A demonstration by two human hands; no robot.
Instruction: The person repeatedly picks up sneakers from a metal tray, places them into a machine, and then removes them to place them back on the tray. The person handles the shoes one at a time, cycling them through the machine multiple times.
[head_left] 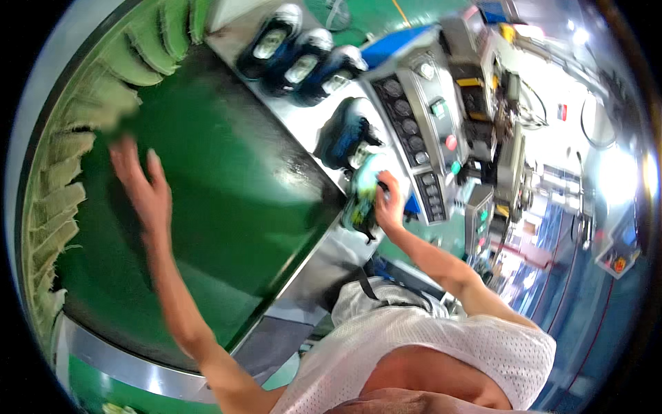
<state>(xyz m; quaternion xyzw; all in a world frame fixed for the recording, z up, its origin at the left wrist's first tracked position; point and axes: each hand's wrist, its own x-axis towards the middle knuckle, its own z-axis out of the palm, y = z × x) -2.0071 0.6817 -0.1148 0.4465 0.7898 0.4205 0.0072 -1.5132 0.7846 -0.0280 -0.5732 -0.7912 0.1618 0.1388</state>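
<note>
On the right, my right hand (391, 203) closes on a teal-and-black shoe (365, 186) at the near end of a metal ledge. My left arm stretches across a green conveyor belt (221, 186). Its hand, my left hand (143, 185), is held over the belt with fingers extended and the thumb apart. A small dark smear lies just beyond those fingertips, too blurred to name. Beside the held shoe, a dark blue-and-black shoe (345, 134) rests on the ledge. Farther up stand three more dark shoes (300, 65) with pale tops.
Frayed green fabric flaps (65, 200) line the belt's left side. A metal ledge (303, 131) runs along its right. Beyond it stands a grey machine panel (431, 110) with dials and coloured buttons. Other machinery (507, 159) continues to the right.
</note>
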